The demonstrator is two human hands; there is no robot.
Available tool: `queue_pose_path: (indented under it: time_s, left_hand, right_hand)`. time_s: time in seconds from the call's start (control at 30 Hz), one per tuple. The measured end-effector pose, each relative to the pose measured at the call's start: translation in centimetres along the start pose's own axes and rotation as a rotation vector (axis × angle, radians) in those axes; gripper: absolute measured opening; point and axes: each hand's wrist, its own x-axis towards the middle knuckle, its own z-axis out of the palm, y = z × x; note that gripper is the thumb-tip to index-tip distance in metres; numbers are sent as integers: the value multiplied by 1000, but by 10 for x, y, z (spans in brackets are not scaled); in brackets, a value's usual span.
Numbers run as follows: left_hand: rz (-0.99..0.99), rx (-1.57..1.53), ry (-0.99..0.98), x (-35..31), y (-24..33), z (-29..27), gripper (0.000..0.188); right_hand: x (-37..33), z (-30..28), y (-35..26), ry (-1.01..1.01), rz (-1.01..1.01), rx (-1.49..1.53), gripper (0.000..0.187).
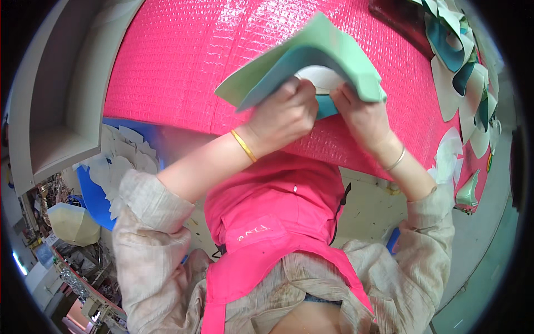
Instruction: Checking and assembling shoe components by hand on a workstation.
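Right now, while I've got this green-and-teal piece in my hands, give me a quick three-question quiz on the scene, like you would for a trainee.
1. True or false: the left hand and the right hand are both at the bent green-and-teal piece.
2. Which colour is the band on the left wrist?
A) silver
B) yellow
C) blue
3. Fill the gap: the loose pale and teal pieces lie toward the person's ____ side of the pink work surface.

Key: 1, true; 2, B; 3, right.
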Motion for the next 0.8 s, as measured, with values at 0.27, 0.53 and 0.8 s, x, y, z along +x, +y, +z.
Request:
queue_pose_path:
  time_s: [0.27,0.53,0.8]
  left_hand:
    - [-565,-465,67,9,-3,9,18]
    - [-701,-576,-254,25,-21,13,25]
    - [-667,-476,-455,38,-26,8,28]
  right_hand:
    - [76,-17,32,-595,-16,235,12]
    - [101,-16,40,-823,119,429,28]
    - [95,5,41,-750,27,292,26]
